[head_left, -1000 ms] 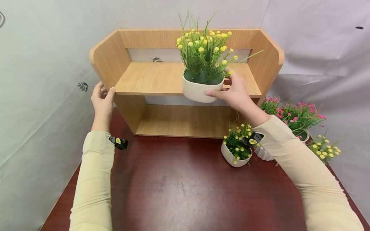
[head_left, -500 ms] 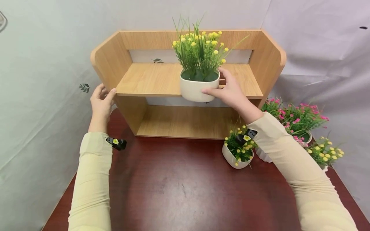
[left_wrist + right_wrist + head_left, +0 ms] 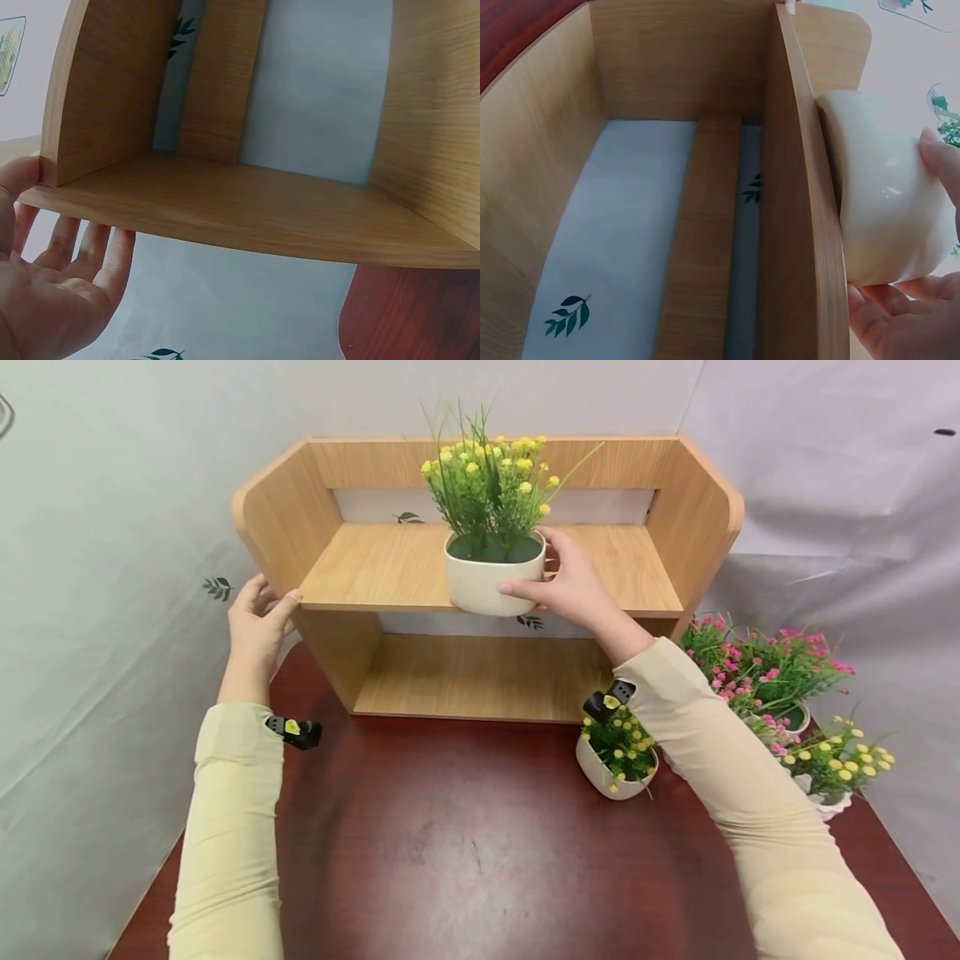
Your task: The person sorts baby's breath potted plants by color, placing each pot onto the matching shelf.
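My right hand (image 3: 573, 581) holds a cream flower pot (image 3: 491, 587) with grass and yellow flowers, thumb on its front and fingers round its right side. The pot is at the front of the upper board of a wooden desk shelf (image 3: 375, 564); in the right wrist view the pot (image 3: 889, 187) overlaps the board's front edge. My left hand (image 3: 257, 614) grips the shelf's left side at the upper board's front corner. In the left wrist view, the left hand's (image 3: 64, 292) thumb lies at the side panel and its fingers reach under the board.
A second cream pot (image 3: 600, 772) with yellow flowers stands on the dark red table (image 3: 450, 852), right of the shelf's front. Pink flowers (image 3: 798, 664) and a white pot of yellow flowers (image 3: 828, 810) stand at the right edge. Pale sheeting (image 3: 112, 610) surrounds the table.
My right hand has carried the yellow-flower pot leftward along the upper board's front edge, and the right forearm has followed. The left hand stays at the shelf's left corner.
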A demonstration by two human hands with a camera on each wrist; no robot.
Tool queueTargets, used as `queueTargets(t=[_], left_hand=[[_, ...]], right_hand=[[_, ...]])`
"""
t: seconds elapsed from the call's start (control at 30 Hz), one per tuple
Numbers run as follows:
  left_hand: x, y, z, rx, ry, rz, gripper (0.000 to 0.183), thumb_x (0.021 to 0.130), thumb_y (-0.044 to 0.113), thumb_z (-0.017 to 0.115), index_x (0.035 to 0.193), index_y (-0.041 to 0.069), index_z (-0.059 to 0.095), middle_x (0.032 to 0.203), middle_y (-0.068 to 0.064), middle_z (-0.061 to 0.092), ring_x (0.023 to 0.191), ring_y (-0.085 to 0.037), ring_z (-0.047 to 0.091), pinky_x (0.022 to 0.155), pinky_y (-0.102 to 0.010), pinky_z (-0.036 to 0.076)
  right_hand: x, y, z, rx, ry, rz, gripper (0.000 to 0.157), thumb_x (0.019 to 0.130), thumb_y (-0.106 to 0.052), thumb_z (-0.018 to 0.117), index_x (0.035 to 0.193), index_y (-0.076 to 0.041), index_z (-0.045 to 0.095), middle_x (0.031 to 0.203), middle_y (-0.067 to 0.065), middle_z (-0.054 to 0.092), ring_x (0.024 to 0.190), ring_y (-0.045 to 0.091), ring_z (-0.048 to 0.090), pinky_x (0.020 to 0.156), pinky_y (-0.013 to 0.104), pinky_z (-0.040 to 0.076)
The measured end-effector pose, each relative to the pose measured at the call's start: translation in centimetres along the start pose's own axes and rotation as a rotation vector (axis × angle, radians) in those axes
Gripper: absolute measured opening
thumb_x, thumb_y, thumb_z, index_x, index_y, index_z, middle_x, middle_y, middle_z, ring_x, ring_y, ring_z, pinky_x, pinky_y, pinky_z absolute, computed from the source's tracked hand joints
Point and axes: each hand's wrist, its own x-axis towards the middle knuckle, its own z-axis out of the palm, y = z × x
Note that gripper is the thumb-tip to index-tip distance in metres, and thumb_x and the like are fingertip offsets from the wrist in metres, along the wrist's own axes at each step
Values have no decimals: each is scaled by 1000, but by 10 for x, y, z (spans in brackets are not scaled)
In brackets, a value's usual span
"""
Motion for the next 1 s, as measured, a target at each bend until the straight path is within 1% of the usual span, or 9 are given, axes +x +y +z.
queueTargets(t=[0.13, 0.27, 0.43, 0.57, 0.67, 0.73, 0.83, 0.9, 1.0], left_hand=[[-3, 3, -1, 26, 4, -2, 46, 88, 12, 67, 130, 24, 56, 124, -4, 54, 111, -18, 53, 107, -46, 39], [-6, 8, -3, 39, -5, -9, 47, 88, 14, 67, 131, 26, 56, 126, -4, 53, 115, -19, 53, 108, -47, 38], [-8, 11, -8, 34, -40, -44, 51, 87, 18, 68, 134, 29, 53, 132, -5, 50, 117, -19, 52, 110, -47, 35], [-9, 11, -10, 65, -56, -67, 53, 87, 19, 68, 136, 32, 51, 136, -7, 47, 116, -16, 52, 110, -46, 34], [-8, 11, -9, 82, -71, -66, 54, 88, 19, 67, 137, 33, 50, 137, -9, 46, 117, -16, 52, 110, -46, 34], [-8, 11, -7, 111, -86, -56, 54, 88, 20, 67, 137, 34, 49, 138, -9, 46, 118, -16, 51, 109, -46, 35], [-9, 10, -4, 123, -109, -42, 55, 88, 20, 68, 138, 34, 49, 139, -9, 47, 119, -16, 51, 109, -46, 37], [-9, 9, -3, 128, -114, -34, 55, 88, 20, 68, 138, 34, 49, 138, -10, 47, 117, -16, 52, 107, -44, 39], [-9, 8, -3, 106, -111, -28, 55, 87, 20, 69, 137, 33, 51, 135, -9, 49, 113, -16, 54, 98, -32, 49]], right_hand=[[4, -4, 5, 26, -4, 50, 84, 74, -18, 81, 142, -4, 34, 131, 15, 48, 114, 26, 53, 91, 37, 51], [10, -8, 12, 66, -12, 76, 84, 73, -16, 81, 139, -1, 32, 133, 17, 46, 118, 26, 51, 97, 35, 47], [15, -13, 22, 114, -34, 78, 82, 74, -12, 81, 138, -1, 32, 134, 17, 47, 122, 26, 50, 100, 32, 45], [17, -16, 29, 107, -46, 78, 80, 74, -14, 81, 138, -2, 34, 136, 14, 47, 125, 25, 49, 102, 30, 44], [20, -17, 33, 100, -46, 71, 79, 74, -15, 81, 137, -2, 35, 137, 14, 47, 125, 24, 49, 101, 30, 44], [21, -18, 35, 108, -42, 68, 78, 74, -15, 81, 136, -2, 36, 135, 14, 48, 124, 24, 50, 100, 29, 45], [23, -18, 39, 123, -40, 67, 77, 74, -15, 81, 135, -1, 36, 134, 14, 49, 122, 24, 51, 100, 29, 45], [24, -18, 43, 126, -44, 70, 76, 74, -15, 81, 135, -2, 36, 135, 13, 48, 123, 23, 50, 99, 28, 45], [27, -19, 50, 129, -50, 64, 77, 75, -15, 81, 135, -1, 36, 135, 13, 47, 124, 24, 49, 99, 28, 45]])
